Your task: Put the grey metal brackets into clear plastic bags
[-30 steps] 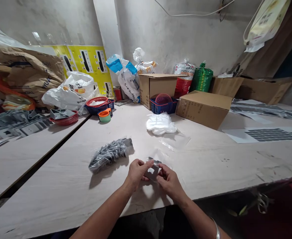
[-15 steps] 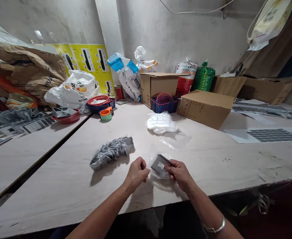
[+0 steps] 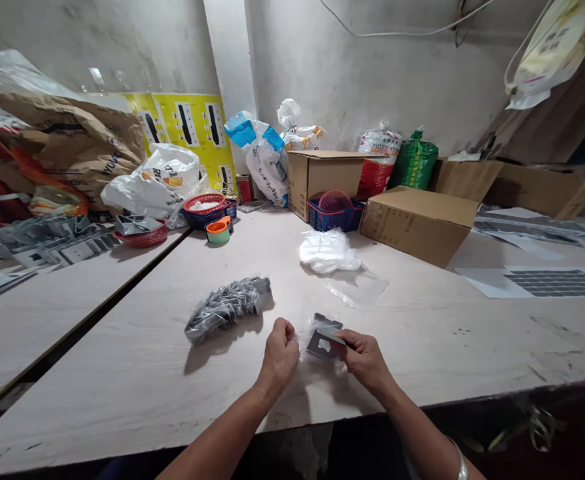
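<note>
Between my hands is a dark grey metal bracket (image 3: 317, 342), a bent plate with a cutout. My right hand (image 3: 368, 363) pinches its right side, thumb on top. Thin clear plastic, seemingly a bag (image 3: 306, 313), surrounds or lies behind the bracket; how far the bracket is inside it I cannot tell. Closed fingers of my left hand (image 3: 279, 352) grip the bag's left edge. Left of them lies a row of grey pieces in clear plastic (image 3: 227, 308). Beyond the hands are a pile of clear bags (image 3: 328, 251) and a flat loose bag (image 3: 357, 287).
A tape roll (image 3: 217, 232) sits near a blue basket with a red sieve (image 3: 205, 202). Cardboard boxes (image 3: 417, 223) and another blue basket (image 3: 335, 217) stand at the back. Bare grey brackets (image 3: 67, 243) are heaped left, past a dark table gap (image 3: 97, 307). Printed sheets (image 3: 547, 281) lie right.
The bracket has turned in my right hand, so its bent shape and cutout now show. My left hand stays closed at the bag's edge. The whole view has shifted slightly.
</note>
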A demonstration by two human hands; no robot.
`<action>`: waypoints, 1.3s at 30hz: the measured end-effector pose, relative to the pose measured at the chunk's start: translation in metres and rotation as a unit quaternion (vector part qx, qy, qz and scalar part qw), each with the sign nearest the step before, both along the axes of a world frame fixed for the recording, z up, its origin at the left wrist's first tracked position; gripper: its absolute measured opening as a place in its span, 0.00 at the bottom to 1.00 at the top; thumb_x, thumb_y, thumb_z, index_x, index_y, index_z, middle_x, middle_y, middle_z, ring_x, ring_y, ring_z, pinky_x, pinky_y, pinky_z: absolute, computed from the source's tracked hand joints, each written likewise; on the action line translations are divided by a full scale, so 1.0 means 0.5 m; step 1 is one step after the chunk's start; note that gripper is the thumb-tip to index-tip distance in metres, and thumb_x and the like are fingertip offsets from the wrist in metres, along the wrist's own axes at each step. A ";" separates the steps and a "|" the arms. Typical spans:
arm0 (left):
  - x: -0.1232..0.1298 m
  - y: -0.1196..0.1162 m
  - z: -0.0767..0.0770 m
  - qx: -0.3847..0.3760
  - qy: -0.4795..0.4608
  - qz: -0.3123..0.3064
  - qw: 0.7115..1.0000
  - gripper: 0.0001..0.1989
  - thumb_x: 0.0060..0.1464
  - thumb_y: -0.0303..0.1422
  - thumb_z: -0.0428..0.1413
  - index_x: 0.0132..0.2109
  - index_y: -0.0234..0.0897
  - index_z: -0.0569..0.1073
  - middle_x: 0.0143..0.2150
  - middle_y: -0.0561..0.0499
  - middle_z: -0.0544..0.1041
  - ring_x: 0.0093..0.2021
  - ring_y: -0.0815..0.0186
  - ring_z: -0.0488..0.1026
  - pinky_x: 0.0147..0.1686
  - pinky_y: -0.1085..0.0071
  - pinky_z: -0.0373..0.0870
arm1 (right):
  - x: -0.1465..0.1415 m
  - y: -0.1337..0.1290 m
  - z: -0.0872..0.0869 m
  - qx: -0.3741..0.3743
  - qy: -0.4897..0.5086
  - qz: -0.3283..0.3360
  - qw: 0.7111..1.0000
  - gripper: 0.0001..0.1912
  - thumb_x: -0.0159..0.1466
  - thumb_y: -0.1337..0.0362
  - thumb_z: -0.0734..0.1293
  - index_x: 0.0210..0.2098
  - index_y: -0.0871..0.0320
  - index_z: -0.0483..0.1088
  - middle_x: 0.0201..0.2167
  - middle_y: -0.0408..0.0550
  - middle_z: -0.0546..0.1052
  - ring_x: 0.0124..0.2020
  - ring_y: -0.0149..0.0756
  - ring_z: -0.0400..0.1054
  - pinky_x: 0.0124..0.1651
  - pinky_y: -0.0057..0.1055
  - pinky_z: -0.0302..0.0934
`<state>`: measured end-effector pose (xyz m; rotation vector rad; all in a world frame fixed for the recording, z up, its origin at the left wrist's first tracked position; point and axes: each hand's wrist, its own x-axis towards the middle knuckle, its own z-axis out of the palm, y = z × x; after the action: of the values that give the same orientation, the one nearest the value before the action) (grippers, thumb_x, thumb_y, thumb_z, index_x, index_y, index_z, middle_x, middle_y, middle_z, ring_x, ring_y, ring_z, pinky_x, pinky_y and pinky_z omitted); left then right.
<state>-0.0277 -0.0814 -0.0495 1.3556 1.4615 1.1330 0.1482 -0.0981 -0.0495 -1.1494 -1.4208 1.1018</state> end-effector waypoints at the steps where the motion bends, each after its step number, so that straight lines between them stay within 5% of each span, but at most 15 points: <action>1: 0.004 -0.003 -0.001 -0.001 -0.004 0.002 1.000 0.08 0.39 0.23 0.47 0.29 0.40 0.58 0.22 0.58 0.59 0.21 0.71 0.59 0.22 0.75 0.56 | -0.001 -0.001 -0.001 0.024 -0.017 -0.012 0.999 0.08 0.57 0.60 0.65 0.28 0.57 0.74 0.21 0.41 0.69 0.22 0.28 0.58 0.24 0.24 0.52; 13: 0.005 -0.026 0.006 0.071 0.142 -0.039 0.987 0.12 0.36 0.21 0.47 0.31 0.39 0.57 0.26 0.58 0.58 0.26 0.72 0.56 0.26 0.75 0.52 | -0.011 -0.006 -0.011 0.121 -0.069 -0.101 0.985 0.08 0.58 0.63 0.63 0.33 0.57 0.74 0.28 0.43 0.75 0.30 0.34 0.67 0.33 0.26 0.60; 25: -0.015 -0.003 -0.005 0.051 0.143 -0.024 0.988 0.07 0.50 0.33 0.46 0.26 0.38 0.59 0.21 0.58 0.61 0.23 0.71 0.59 0.24 0.74 0.51 | -0.008 -0.008 0.008 0.126 -0.231 0.030 0.964 0.12 0.56 0.72 0.58 0.23 0.58 0.71 0.21 0.41 0.70 0.24 0.29 0.62 0.29 0.23 0.52; 33: -0.027 -0.021 0.022 0.190 0.347 -0.026 0.918 0.10 0.56 0.33 0.42 0.29 0.38 0.63 0.28 0.52 0.65 0.27 0.68 0.62 0.29 0.71 0.54 | -0.004 0.010 0.011 0.079 -0.241 0.083 0.964 0.10 0.57 0.68 0.59 0.24 0.58 0.70 0.20 0.39 0.68 0.24 0.28 0.59 0.29 0.23 0.51; 39: -0.031 0.002 0.014 0.179 0.278 -0.036 0.943 0.10 0.57 0.34 0.43 0.29 0.38 0.62 0.25 0.54 0.64 0.26 0.68 0.61 0.28 0.73 0.55 | 0.004 0.016 0.029 0.014 -0.258 0.127 0.958 0.04 0.53 0.66 0.64 0.25 0.59 0.68 0.20 0.38 0.65 0.23 0.26 0.56 0.25 0.22 0.48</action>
<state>-0.0433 -0.0806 -0.0423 2.0962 1.6189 1.0475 0.1501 -0.0901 -0.0348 -1.3188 -2.0283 0.9866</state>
